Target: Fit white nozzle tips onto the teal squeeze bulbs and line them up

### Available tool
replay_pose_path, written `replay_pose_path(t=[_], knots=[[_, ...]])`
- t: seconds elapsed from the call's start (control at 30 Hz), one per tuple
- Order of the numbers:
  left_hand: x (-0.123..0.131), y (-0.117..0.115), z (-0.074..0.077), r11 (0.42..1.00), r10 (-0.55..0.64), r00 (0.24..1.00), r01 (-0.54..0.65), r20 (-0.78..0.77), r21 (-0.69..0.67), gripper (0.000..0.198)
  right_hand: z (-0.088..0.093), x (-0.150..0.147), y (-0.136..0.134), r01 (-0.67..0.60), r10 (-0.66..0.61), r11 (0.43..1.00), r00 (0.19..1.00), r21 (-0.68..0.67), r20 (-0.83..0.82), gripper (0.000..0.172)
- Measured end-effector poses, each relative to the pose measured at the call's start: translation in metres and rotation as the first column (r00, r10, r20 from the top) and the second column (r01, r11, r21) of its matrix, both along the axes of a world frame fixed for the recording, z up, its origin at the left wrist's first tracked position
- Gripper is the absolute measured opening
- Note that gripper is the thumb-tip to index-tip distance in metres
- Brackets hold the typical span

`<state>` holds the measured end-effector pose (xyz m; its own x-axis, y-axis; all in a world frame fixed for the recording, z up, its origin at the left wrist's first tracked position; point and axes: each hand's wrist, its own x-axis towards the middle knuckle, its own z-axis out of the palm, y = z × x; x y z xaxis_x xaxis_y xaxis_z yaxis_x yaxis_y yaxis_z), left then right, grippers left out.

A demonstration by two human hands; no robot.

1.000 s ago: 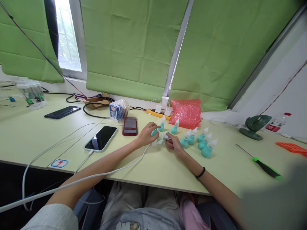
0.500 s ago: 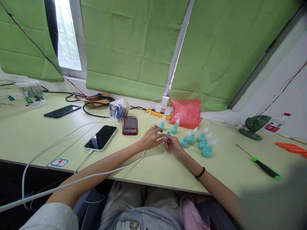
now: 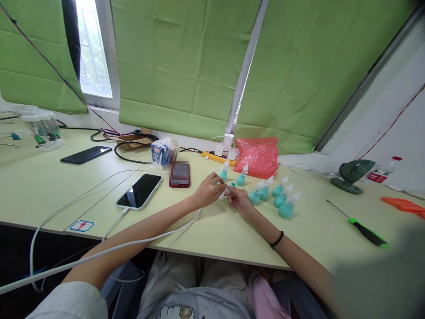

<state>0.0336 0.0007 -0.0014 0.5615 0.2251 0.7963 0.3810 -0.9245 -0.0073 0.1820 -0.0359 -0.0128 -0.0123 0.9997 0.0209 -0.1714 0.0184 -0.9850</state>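
Observation:
My left hand and my right hand meet above the table, fingertips almost touching. Between them is a small whitish translucent nozzle tip, pinched by the left fingers; the right fingers are curled closed against its other side, and what they hold there is partly hidden. Just behind the hands a teal bulb shows an open top without a nozzle. Two teal nasal aspirators with clear tips stand farther back, one being this aspirator. To the right, several more form a loose group, including a front aspirator.
Left of my hands lie a phone with a white cable, a red device and a wrapped blue box. Behind are a yellow power strip and red bubble wrap. A screwdriver and green fan lie right.
The nozzle tip between my fingers has tilted and shows more of its pale rim. My left fingers have shifted slightly; the right hand stays nearly in place.

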Motion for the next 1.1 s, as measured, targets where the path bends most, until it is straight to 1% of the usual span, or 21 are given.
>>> replay_pose_path(t=[0.1, 0.2, 0.33, 0.57, 0.67, 0.8, 0.87, 1.0, 1.1], knots=[[0.001, -0.001, 0.000, 0.998, 0.022, 0.999, -0.020, 0.042, -0.064, 0.022, 0.001, -0.001, -0.001, -0.005, 0.005, 1.000, 1.000, 0.010, -0.013, 0.028], [0.001, -0.001, -0.001, 0.994, 0.050, 0.998, -0.046, 0.045, -0.103, 0.023, 0.002, -0.001, -0.001, 0.000, 0.000, 1.000, 1.000, 0.026, -0.004, 0.027], [0.001, 0.001, -0.003, 0.991, 0.040, 0.998, -0.033, 0.057, -0.127, 0.022, 0.000, 0.000, -0.001, 0.022, -0.024, 0.999, 0.999, 0.043, 0.048, 0.028], [0.003, 0.002, -0.005, 0.979, 0.031, 0.993, -0.008, 0.112, -0.204, 0.019, -0.003, 0.001, -0.001, 0.043, -0.064, 0.990, 0.986, 0.134, 0.152, 0.028], [0.001, 0.003, -0.001, 0.974, 0.012, 0.995, 0.010, 0.096, -0.226, 0.018, -0.002, 0.001, -0.001, 0.052, -0.078, 0.987, 0.983, 0.155, 0.166, 0.028], [-0.003, 0.005, 0.006, 0.965, -0.079, 0.997, 0.082, 0.025, -0.249, 0.019, -0.002, 0.001, -0.002, 0.054, -0.075, 0.989, 0.986, 0.140, 0.152, 0.026], [-0.004, 0.006, 0.008, 0.963, -0.099, 0.995, 0.099, 0.013, -0.250, 0.018, -0.002, 0.002, -0.001, 0.061, -0.080, 0.989, 0.986, 0.132, 0.144, 0.025], [-0.004, 0.007, 0.007, 0.965, -0.079, 0.997, 0.082, 0.021, -0.249, 0.017, -0.001, 0.002, 0.000, 0.072, -0.097, 0.987, 0.981, 0.147, 0.166, 0.025], [-0.004, 0.007, 0.007, 0.967, -0.059, 0.998, 0.057, -0.002, -0.248, 0.018, 0.000, 0.003, 0.000, 0.060, -0.091, 0.984, 0.978, 0.165, 0.189, 0.026]])
